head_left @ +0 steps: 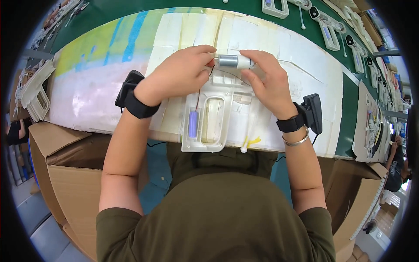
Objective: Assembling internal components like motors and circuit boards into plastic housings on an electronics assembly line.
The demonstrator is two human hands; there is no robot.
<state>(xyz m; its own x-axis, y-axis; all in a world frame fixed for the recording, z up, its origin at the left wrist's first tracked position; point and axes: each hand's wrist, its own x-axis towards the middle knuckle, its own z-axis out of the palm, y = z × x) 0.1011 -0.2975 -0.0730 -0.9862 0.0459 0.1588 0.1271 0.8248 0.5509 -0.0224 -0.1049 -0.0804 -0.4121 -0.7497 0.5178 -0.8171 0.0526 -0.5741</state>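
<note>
A small silver motor (228,60) with a white end piece lies crosswise between my hands, above a white plastic housing half (227,114). My right hand (271,81) grips the white end between thumb and fingers. At the motor's other end, the fingers of my left hand (181,72) are closed; their tips are partly hidden there. Thin dark and red wires run from beside my left fingers down into the housing. A purple battery cell (193,124) sits in the handle of the housing, beside its oblong opening. A white cord with a ball end (243,149) hangs at the table's near edge, by a yellow strip.
Worn cardboard (100,96) covers the green table. Several white handheld devices (328,35) lie at the far right, and more white housing parts (39,102) at the left. Open cardboard boxes (74,174) stand below the near edge. Other people are at the far sides.
</note>
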